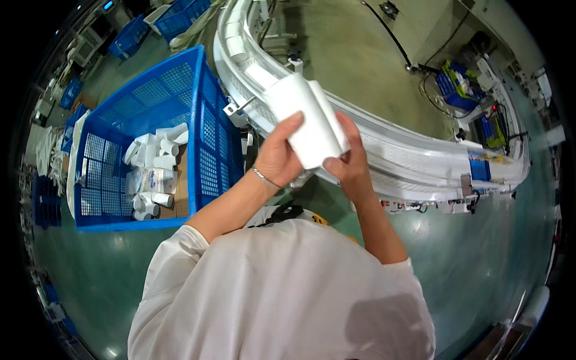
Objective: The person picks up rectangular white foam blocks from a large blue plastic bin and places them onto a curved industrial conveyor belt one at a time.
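Observation:
Both my hands hold up white tube-shaped rolls (pixel 307 117), two side by side, above the near edge of a curved white conveyor (pixel 384 141). My left hand (pixel 278 155) grips them from the lower left, thumb on the front; a thin bracelet circles that wrist. My right hand (pixel 350 157) clasps the lower right end, fingers running up the side. A blue plastic crate (pixel 203 129) stands to my left, with several similar white rolls (pixel 157 157) and a flat white packet lying on its floor.
More blue crates (pixel 174 18) stand at the far left and back. A green floor (pixel 480 252) lies beyond the conveyor, with a black cable, a blue bin of items (pixel 459 84) and machinery at the right. My white garment fills the lower middle.

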Demonstrator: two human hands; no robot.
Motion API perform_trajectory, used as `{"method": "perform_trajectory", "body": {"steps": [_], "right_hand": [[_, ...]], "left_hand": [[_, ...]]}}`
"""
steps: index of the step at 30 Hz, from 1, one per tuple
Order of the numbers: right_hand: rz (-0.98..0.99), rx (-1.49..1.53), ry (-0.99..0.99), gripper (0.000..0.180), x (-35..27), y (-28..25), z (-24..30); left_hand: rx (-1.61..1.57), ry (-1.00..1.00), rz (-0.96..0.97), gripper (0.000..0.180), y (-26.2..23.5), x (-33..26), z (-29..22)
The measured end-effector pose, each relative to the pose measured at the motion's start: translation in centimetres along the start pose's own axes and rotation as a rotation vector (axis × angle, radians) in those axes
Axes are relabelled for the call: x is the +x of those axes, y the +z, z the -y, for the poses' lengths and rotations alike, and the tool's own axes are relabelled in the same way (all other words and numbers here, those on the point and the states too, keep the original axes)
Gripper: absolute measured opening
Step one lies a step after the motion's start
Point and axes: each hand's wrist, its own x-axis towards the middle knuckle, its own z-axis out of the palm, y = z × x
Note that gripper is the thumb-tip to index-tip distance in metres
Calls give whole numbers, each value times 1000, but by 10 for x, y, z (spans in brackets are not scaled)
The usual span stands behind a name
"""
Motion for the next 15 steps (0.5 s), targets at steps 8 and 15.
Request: {"method": "perform_trajectory", "body": {"steps": [8, 15], "right_hand": [[-223, -78, 286, 57, -3, -58, 2], [-163, -282, 640, 48, 31, -177, -9]], "left_hand": [[380, -109, 30, 56, 1, 21, 38], [753, -227, -134, 53, -28, 4, 16]]}}
